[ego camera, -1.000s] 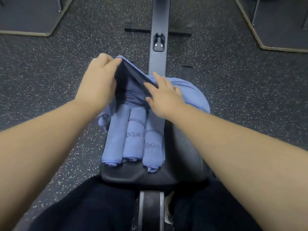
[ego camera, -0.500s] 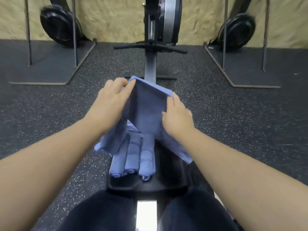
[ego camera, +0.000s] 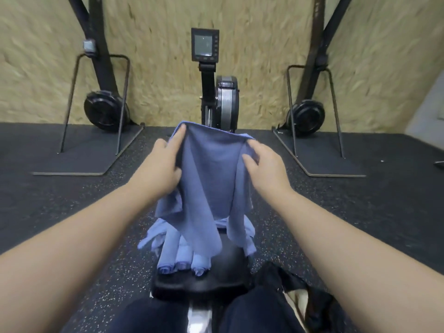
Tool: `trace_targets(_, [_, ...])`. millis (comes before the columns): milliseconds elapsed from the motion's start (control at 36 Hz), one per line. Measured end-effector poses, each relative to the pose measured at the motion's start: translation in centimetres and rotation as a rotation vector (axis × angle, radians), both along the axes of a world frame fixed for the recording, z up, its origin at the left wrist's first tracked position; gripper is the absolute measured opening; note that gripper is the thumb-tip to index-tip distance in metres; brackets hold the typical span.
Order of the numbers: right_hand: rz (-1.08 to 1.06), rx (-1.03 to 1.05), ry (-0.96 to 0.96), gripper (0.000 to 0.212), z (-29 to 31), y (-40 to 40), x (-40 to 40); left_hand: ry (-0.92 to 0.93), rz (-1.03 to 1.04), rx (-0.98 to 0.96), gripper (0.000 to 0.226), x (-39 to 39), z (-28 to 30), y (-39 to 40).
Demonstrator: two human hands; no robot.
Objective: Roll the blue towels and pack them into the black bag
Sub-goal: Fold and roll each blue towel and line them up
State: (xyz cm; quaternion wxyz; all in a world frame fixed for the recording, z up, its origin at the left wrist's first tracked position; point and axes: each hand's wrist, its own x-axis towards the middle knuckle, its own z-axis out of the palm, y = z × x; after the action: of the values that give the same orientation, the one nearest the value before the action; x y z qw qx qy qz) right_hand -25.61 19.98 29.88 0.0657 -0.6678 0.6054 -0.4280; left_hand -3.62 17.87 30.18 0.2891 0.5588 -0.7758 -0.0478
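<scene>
Both arms reach out ahead of the person, who sits astride a rowing machine, and between them a blue towel [ego camera: 206, 179] hangs unrolled, lifted up off the seat. The left hand [ego camera: 159, 168] has its grip closed on the towel's upper left corner, fingers curled over the top edge with the thumb below. The right hand [ego camera: 265, 168] pinches the upper right corner, its fingers bent into the cloth. The towel droops from the two hands in loose folds, and its lower end falls over the far part of the black seat [ego camera: 216, 281]. On that seat lie three rolled towels [ego camera: 183, 257], side by side and touching, their spiral ends facing the near edge of the seat; the hanging cloth covers their far ends. More loose blue fabric spills off the seat's left and right edges. A crumpled black bag [ego camera: 302, 294] lies on the floor at the near right corner of the seat, beside the person's right leg. Ahead, the rower's monitor [ego camera: 204, 45] stands upright before a chipboard wall, with a black machine on a flat base at each side on the speckled floor [ego camera: 72, 207].
</scene>
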Motion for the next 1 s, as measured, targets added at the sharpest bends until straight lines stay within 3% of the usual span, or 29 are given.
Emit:
trace_targets(111, [0.059,-0.051,-0.04,0.029,2.2,3.2,1.5,0.128,-0.085,0.054,0.071,-1.0,1.2,3.6])
trace_targets(278, [0.189,0.062,-0.047,0.024,4.9,7.8,4.9,0.367,-0.233,0.104,0.08,-2.7,2.3,10.6])
trace_targets(361, [0.234,0.07,-0.07,0.02,5.5,9.8,6.0,0.468,-0.225,0.107,0.079,-2.8,2.2,12.7])
trace_targets(417, [0.288,0.049,-0.176,0.023,5.5,11.1,6.5,0.517,-0.186,0.078,0.066,-2.2,2.1,13.6])
trace_targets(528, [0.432,0.057,-0.373,0.028,4.5,13.4,7.3,0.486,-0.168,0.029,0.033,-1.0,1.8,15.2])
trace_targets(750, [0.425,0.072,-0.534,0.03,-0.1,15.6,7.9,0.334,-0.192,0.076,0.017,1.1,0.7,16.6])
trace_targets(861, [0.354,0.048,-0.472,0.03,-1.3,16.3,8.4,0.326,-0.17,0.07,0.026,1.3,0.6,16.9])
trace_targets(1000, [0.296,0.084,-0.432,0.029,-1.9,16.3,8.5,0.436,-0.183,0.047,0.018,1.0,0.9,17.3])
